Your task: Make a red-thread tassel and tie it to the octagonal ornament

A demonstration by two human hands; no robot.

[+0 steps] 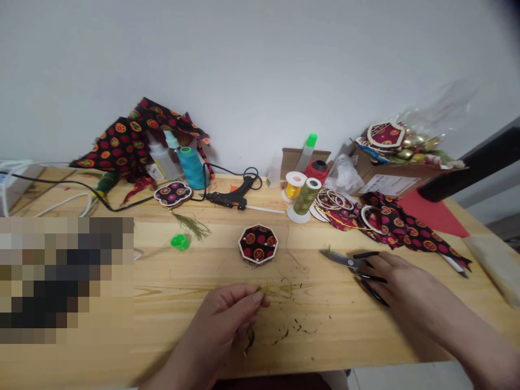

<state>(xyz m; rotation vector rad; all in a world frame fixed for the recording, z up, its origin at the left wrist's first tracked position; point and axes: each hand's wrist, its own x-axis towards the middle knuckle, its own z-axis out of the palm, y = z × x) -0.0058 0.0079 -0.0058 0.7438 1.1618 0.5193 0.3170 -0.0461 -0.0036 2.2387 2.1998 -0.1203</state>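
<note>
My left hand [231, 311] is closed in a pinch on a small bunch of olive-green thread [280, 292] near the table's front edge. Loose strands stick out to the right of the fingertips, and a dark end [249, 342] hangs below the hand. On the right, my right hand [390, 276] has its fingers on the black handles of a pair of scissors [350, 263], whose blades point left. A bit of green thread lies by the blade tips. Beyond my left hand lies an octagonal ornament [259, 245] with patterned cloth and a pale rim.
Behind stand a glue gun [231, 196], an olive thread spool [307, 196], a yellow spool [294, 187] and a teal spool [192, 169]. A tasselled flower-shaped ornament [173, 194] and green cap [180, 242] lie left. A filled cardboard box [385, 181] stands back right. Dark scraps dot the table.
</note>
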